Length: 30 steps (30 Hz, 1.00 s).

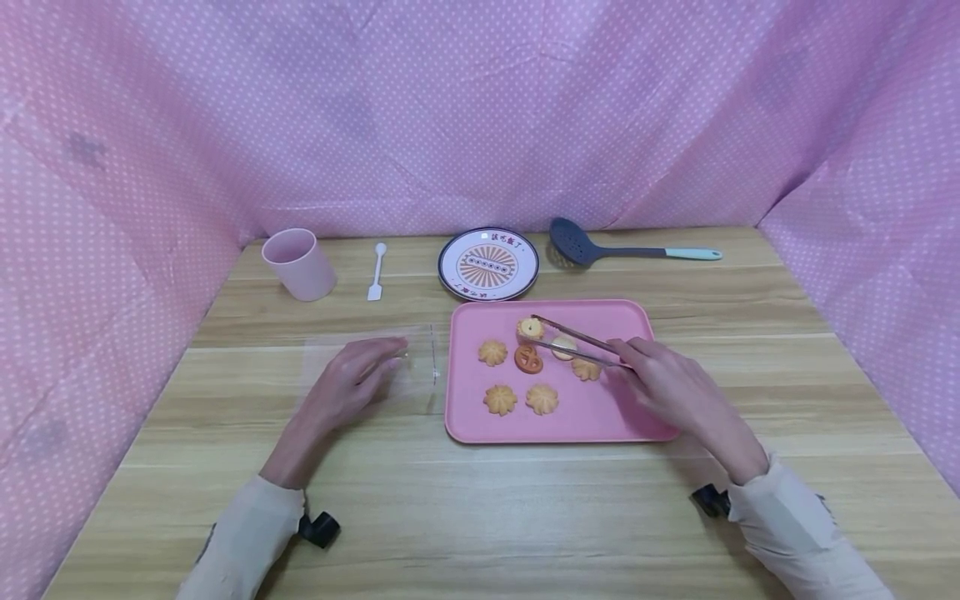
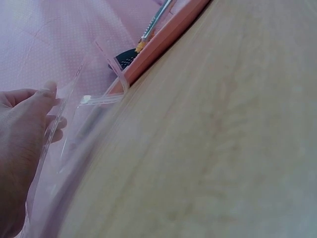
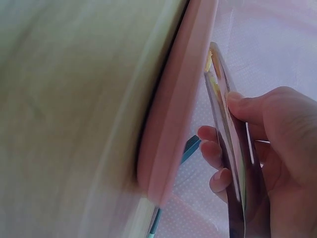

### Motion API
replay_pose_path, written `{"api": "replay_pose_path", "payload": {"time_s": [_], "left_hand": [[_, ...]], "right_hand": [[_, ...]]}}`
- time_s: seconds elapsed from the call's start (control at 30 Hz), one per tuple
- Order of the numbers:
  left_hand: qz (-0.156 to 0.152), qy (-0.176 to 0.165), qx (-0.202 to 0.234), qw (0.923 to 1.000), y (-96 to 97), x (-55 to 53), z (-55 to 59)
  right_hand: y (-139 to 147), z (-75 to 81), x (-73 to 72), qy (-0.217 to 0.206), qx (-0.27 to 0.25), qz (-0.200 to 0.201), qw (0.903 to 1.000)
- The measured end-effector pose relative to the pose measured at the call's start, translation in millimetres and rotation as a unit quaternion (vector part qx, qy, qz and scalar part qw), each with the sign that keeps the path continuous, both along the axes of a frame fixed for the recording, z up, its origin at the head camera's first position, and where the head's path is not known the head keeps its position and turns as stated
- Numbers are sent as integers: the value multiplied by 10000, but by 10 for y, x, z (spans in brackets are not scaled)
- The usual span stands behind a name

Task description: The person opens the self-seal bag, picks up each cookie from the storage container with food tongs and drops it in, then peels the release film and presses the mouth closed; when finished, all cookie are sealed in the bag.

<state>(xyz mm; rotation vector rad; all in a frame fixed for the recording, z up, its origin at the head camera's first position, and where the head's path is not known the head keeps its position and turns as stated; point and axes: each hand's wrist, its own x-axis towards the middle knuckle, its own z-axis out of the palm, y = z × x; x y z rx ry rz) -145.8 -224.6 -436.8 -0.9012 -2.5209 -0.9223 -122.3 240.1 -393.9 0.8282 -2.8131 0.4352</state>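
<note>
My right hand [image 1: 663, 379] grips metal tongs [image 3: 232, 134] above a pink tray [image 1: 465, 425]. The tongs' tips lie on either side of a round pale cookie [image 1: 530, 328] near the tray's far edge; whether they press on it I cannot tell. Around it lie a brown pretzel-shaped cookie [image 1: 528, 360] and several other cookies, such as a flower-shaped one [image 1: 500, 400]. Left of the tray, my left hand [image 1: 352, 375] pinches a clear plastic bag [image 2: 74, 129] by its edge. In the left wrist view the bag's mouth gapes toward the tray.
Behind the tray is a patterned plate [image 1: 487, 264], with a dark slotted spoon [image 1: 573, 244] to its right. A pink cup [image 1: 300, 265] and a small white spatula [image 1: 377, 271] stand and lie at the back left. A pink dotted cloth [image 1: 480, 108] hangs around the wooden table [image 1: 480, 517].
</note>
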Motion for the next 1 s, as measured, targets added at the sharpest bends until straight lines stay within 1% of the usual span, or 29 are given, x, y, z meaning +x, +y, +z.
{"api": "replay_pose_path", "payload": {"time_s": [0.17, 0.53, 0.83, 1.0], "left_hand": [[-17, 12, 25, 10000, 2, -5, -3], [-2, 1, 77, 10000, -5, -4, -9], [-50, 80, 119, 9999, -7, -10, -17], [-9, 78, 103, 9999, -8, -5, -16]], "right_hand": [[-64, -1, -7, 50, 71, 136, 9999], [-233, -21, -17, 113, 27, 320, 9994], [-343, -42, -26, 537, -53, 678, 9962], [-425, -28, -18, 433, 5, 682, 9967]]}}
